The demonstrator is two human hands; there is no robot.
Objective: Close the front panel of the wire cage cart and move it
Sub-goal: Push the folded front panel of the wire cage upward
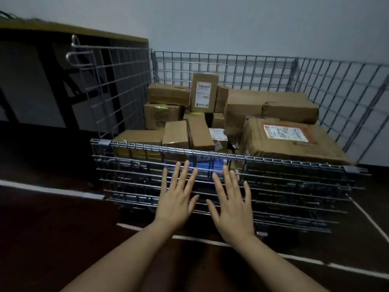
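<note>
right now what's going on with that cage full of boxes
A person stands at a silver wire cage cart loaded with brown cardboard boxes. Both hands, left hand and right hand, are spread open with fingers extended at the folded-down front mesh panel, gripping nothing. The panel hangs low, so the front is not yet closed.

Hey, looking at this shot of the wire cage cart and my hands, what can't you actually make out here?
- Head view: print on the box labels is too small and blurred to read.
- The cart's wheels are hidden behind the folded-down front panel and dark floor.
- Whether the left hand and right hand touch the panel: unclear.
- A blue object is masked by wires.
</note>
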